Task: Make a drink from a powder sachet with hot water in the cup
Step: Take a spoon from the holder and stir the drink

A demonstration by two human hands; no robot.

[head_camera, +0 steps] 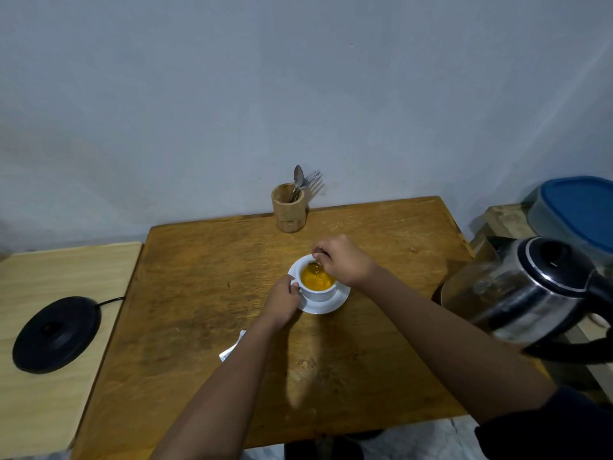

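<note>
A white cup (pixel 319 293) full of orange liquid stands on a white saucer (pixel 338 303) in the middle of the wooden table (pixel 205 293). My left hand (pixel 281 302) grips the cup's handle on its left side. Over the cup's far rim, my right hand (pixel 345 258) pinches a metal spoon (pixel 315 265) whose bowl dips into the drink. A white sachet (pixel 232 350) lies on the table, mostly hidden under my left forearm.
A steel electric kettle (pixel 530 293) stands at the table's right edge. Its black base (pixel 56 333) sits on a lighter side table to the left. A wooden holder (pixel 288 207) with spoons and a fork is at the back. A blue-lidded container (pixel 580 210) is far right.
</note>
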